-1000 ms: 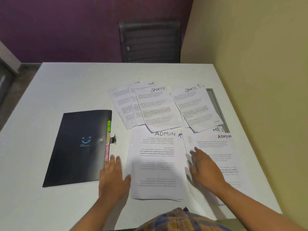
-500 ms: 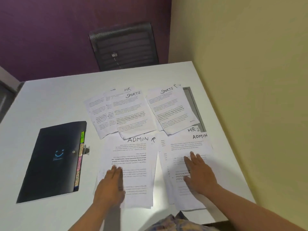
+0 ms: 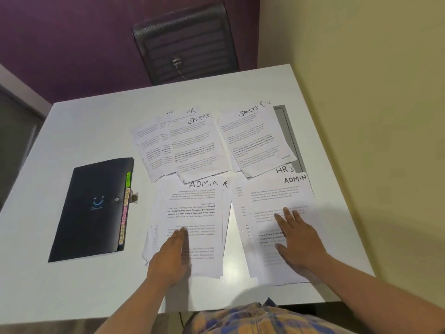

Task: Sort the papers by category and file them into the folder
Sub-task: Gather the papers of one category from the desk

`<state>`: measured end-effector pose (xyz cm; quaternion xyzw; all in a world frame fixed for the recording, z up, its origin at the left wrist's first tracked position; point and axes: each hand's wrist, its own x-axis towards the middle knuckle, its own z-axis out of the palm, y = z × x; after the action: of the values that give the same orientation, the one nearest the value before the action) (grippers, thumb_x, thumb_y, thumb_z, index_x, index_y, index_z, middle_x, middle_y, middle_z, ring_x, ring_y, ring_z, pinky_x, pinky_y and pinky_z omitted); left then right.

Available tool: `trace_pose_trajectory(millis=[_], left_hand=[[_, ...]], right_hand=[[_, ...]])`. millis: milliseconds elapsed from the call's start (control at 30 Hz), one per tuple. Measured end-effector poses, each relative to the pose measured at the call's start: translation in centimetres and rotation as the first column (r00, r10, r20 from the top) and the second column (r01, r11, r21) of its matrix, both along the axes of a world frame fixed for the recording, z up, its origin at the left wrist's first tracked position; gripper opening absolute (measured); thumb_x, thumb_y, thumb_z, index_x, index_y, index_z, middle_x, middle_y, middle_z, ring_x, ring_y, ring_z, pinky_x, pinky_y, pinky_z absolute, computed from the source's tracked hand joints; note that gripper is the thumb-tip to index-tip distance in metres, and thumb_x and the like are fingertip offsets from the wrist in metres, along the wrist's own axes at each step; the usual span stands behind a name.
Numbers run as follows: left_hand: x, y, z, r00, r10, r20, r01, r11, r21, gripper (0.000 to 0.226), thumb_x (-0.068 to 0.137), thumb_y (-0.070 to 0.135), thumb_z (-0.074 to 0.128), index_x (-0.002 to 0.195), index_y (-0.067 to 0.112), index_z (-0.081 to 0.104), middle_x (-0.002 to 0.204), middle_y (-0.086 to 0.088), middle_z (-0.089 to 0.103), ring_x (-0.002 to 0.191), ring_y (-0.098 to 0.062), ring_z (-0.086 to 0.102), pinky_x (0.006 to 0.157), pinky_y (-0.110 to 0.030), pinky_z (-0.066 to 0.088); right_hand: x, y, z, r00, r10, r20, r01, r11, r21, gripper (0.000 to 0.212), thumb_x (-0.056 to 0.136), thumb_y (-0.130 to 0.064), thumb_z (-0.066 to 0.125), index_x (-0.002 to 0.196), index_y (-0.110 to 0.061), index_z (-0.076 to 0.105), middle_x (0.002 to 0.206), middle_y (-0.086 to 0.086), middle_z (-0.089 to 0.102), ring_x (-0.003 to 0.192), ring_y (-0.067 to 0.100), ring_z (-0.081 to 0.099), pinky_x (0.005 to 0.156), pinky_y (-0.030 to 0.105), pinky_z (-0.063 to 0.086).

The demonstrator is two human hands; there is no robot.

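The left grip [image 3: 173, 259] has moved from the desk [image 3: 96, 131] onto the ADMIN pile [image 3: 197, 208] just right of the folder [image 3: 91, 208]. The right grip [image 3: 298, 244] presses a second pile [image 3: 284, 196] farther right. Both lie flat, fingers straight, grasping nothing. The piles' long axes run almost parallel to the folder's, headings at the far end.

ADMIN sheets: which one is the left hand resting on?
The middle ADMIN sheet, nearest the black folder; the left hand lies flat on it. The other ADMIN sheet lies under the right hand.
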<state>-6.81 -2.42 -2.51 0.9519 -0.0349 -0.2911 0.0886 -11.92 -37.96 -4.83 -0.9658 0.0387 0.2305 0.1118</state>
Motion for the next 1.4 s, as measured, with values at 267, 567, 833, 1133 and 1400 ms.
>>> trace_pose_trajectory(millis=[267,567,833,1133,1400], left_hand=[[0.0,0.2,0.0,0.988,-0.153,0.008,0.150,0.976,0.160,0.079,0.088,0.044,0.059,0.155,0.028,0.021,0.165,0.002,0.013,0.138,-0.025,0.037,0.102,-0.039,0.043],[2.5,1.2,0.3,0.949,-0.310,0.063,0.293,0.937,0.191,0.087,0.069,0.056,0.075,0.137,0.020,0.037,0.127,0.000,0.050,0.105,-0.023,0.056,0.081,-0.036,0.045],[2.3,2.7,-0.6,0.943,-0.322,0.079,0.317,0.946,0.069,0.093,0.070,0.056,0.073,0.144,0.021,0.029,0.134,-0.002,0.043,0.113,-0.024,0.048,0.087,-0.036,0.050],[3.5,4.9,0.4,0.932,0.284,0.225,-0.252,0.954,-0.160,0.049,0.078,0.045,0.074,0.115,0.019,0.056,0.114,-0.002,0.057,0.104,-0.024,0.059,0.074,-0.034,0.048],[4.9,3.9,-0.4,0.851,0.525,0.023,-0.521,0.849,-0.093,0.074,0.070,0.043,0.085,0.124,0.010,0.047,0.124,-0.010,0.047,0.105,-0.033,0.060,0.079,-0.040,0.051]], right_hand=[[0.4,0.1,0.1,0.997,0.000,-0.077,-0.003,0.999,-0.032,0.083,0.093,-0.056,0.048,0.158,-0.029,0.004,0.165,-0.002,-0.012,0.153,0.022,-0.006,0.119,0.041,0.026],[5.1,3.4,2.8,0.988,-0.051,-0.146,0.016,0.973,-0.231,0.015,0.083,-0.021,0.059,0.098,-0.023,0.058,0.124,0.000,0.048,0.099,0.016,0.053,0.075,0.035,0.055],[3.8,4.0,1.2,0.984,-0.097,-0.150,0.068,0.980,-0.185,0.042,0.073,-0.014,0.059,0.114,-0.020,0.048,0.150,0.011,0.030,0.130,0.025,0.044,0.088,0.044,0.053],[4.0,5.4,1.2,0.987,-0.038,-0.155,-0.006,0.962,-0.274,0.071,0.085,-0.029,0.068,0.140,-0.011,0.027,0.162,0.023,0.008,0.149,0.039,0.017,0.100,0.047,0.049],[3.5,4.7,2.2,0.993,0.000,-0.117,-0.029,0.969,-0.247,0.058,0.092,-0.015,0.055,0.142,-0.011,0.027,0.164,0.021,0.006,0.150,0.037,0.015,0.101,0.047,0.049]])
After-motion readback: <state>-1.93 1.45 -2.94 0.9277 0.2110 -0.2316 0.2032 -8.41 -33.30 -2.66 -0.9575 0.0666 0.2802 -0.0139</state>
